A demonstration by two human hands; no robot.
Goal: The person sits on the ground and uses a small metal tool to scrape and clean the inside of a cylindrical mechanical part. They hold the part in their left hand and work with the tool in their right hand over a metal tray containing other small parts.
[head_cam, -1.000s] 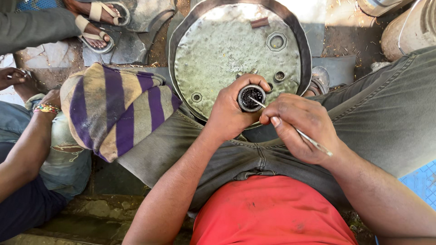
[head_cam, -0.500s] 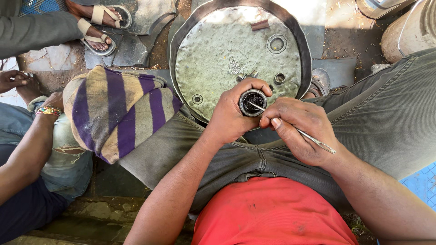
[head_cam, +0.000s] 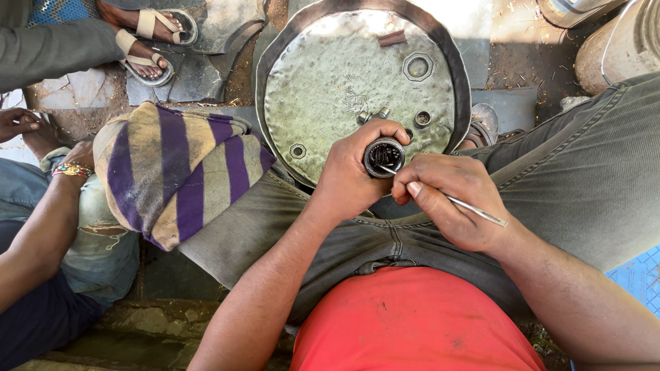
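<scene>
Black and round, one small cup-shaped part (head_cam: 383, 157) sits at the centre of the frame, gripped in the closed left hand (head_cam: 357, 175). Just to its right, the right hand (head_cam: 450, 199) pinches one thin metal rod (head_cam: 459, 204), whose tip reaches into the part's open mouth. Behind both, one dented metal drum lid (head_cam: 330, 75) fills the upper centre, and one striped cloth (head_cam: 172, 172) lies at the left.

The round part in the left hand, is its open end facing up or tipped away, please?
Facing up: the round part shows its dark open mouth to the camera, thin rod tip inside.
</scene>
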